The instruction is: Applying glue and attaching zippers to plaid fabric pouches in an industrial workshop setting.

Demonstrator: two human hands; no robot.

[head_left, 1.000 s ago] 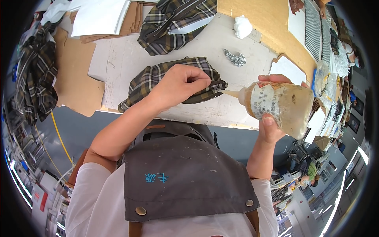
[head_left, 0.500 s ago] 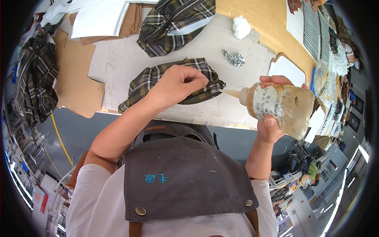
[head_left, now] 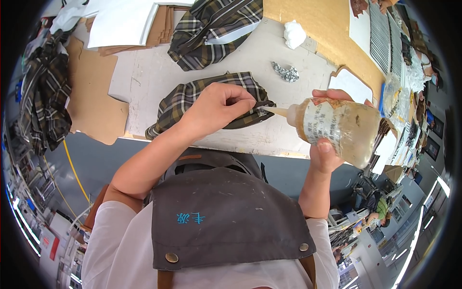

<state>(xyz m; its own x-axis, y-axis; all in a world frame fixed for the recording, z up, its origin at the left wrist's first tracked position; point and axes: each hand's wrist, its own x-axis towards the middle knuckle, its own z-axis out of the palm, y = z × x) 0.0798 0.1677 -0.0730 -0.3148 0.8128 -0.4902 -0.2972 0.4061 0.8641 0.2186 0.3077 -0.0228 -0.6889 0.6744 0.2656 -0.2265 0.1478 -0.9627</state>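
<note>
A plaid fabric piece [head_left: 178, 103] with a dark zipper [head_left: 245, 121] along its near edge lies on the table in front of me. My left hand [head_left: 216, 106] pinches the zipper end of this fabric between thumb and fingers. Wrapped round a glue bottle [head_left: 356, 132] with a paper label is my right hand [head_left: 327, 154]. The bottle is tipped on its side, and its thin nozzle points left. The nozzle tip is at the zipper end, close beside my left fingertips; whether it touches the cloth I cannot tell.
Another plaid zippered piece [head_left: 216, 33] lies farther back. A small pile of metal parts [head_left: 285, 72] and a white wad [head_left: 294, 34] sit to its right. Brown card [head_left: 94, 91] and white sheets [head_left: 120, 24] are at the left, beside hanging plaid cloth [head_left: 44, 96].
The bottle has shifted slightly left, bringing its nozzle farther in over the zipper end. My left hand keeps its pinch, nearly still.
</note>
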